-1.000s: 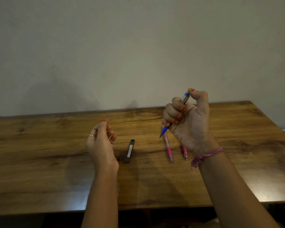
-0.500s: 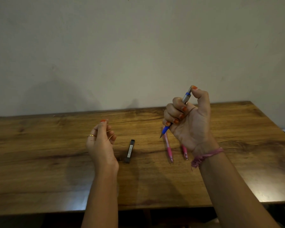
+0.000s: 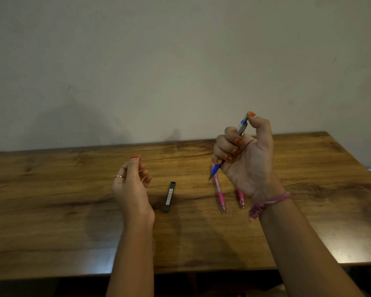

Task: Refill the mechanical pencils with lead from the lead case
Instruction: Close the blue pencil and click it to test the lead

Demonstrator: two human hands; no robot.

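Pencil clicking appears to be the step in hand: the right hand is clamped around the blue mechanical pencil, tip tilted down over the table, with the thumb on the push-button end. The left hand is raised with fingertips drawn together; whether they pinch a lead cannot be determined. Next, judging from this, the blue pencil should be set down and another taken for refilling. Count: one blue pencil; two pink pencils, lying below the right hand; one lead case, flat between the hands.
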